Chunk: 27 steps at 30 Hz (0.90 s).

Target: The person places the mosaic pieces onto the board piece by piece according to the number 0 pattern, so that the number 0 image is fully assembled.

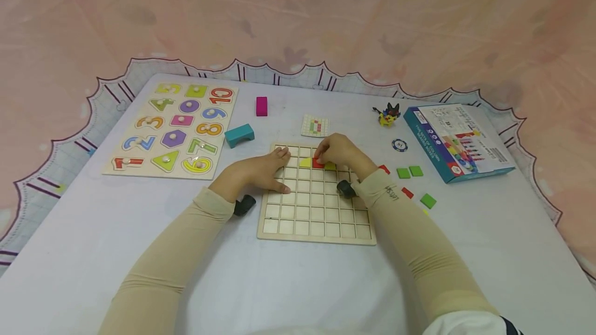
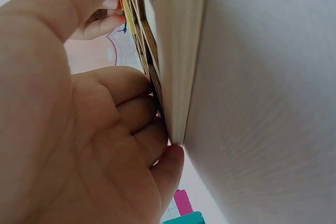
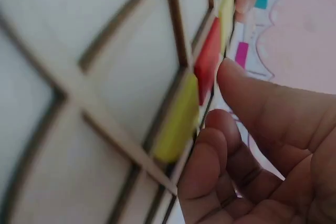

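A wooden grid board [image 1: 316, 238] lies flat on the white table. My left hand [image 1: 263, 172] rests spread over its upper left part; the left wrist view shows those fingers [image 2: 134, 111] at the board's edge. Over the second row, my right hand [image 1: 342, 150] touches a red square tile [image 1: 318, 163] with its fingertips. That tile sits between a yellow tile [image 1: 305, 162] and another yellow tile [image 1: 330, 166]. In the right wrist view, the thumb [image 3: 247, 90] is at the red tile's edge, and a gap shows between thumb and curled forefinger.
Right of the board lie several green tiles [image 1: 403, 173] and red tiles [image 1: 407, 193], with a boxed toy [image 1: 458, 141] beyond. A small pattern card [image 1: 315, 125] is behind the board. Leftward are a teal block [image 1: 239, 135], a magenta block [image 1: 262, 106] and a number puzzle [image 1: 169, 128].
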Available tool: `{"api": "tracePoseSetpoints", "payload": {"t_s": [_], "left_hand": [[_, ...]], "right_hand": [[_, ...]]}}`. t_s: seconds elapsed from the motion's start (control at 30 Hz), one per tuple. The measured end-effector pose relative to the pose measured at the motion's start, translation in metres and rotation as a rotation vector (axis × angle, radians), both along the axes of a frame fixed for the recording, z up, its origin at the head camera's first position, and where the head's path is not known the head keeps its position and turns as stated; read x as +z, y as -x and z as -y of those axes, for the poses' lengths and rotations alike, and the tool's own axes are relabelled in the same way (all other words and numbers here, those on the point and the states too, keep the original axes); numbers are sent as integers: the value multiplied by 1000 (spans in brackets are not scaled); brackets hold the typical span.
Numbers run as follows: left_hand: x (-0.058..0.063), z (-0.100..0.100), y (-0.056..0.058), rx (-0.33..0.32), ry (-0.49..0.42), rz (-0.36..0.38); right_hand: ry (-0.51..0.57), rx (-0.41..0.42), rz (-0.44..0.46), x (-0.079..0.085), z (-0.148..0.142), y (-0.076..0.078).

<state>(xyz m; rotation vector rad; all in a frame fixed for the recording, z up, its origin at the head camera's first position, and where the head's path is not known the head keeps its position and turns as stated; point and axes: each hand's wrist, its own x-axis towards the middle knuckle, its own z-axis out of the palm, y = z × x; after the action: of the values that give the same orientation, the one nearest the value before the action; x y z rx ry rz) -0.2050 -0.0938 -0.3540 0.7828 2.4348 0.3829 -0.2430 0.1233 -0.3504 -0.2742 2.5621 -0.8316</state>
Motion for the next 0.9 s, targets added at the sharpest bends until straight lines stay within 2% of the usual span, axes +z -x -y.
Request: {"api": "tracePoseSetpoints", "payload": {"t_s": [0.23,0.5,0.9], "left_hand": [[-3,1,2,-2,-2,-4],[-4,1,2,25,-7,18],[-2,0,0,10,-14,9]], "right_hand": [[62,7,-34,9,-23,2],[-21,-16,20,20,-55,-3],[-57,-91,62,16,-113,-14]]}}
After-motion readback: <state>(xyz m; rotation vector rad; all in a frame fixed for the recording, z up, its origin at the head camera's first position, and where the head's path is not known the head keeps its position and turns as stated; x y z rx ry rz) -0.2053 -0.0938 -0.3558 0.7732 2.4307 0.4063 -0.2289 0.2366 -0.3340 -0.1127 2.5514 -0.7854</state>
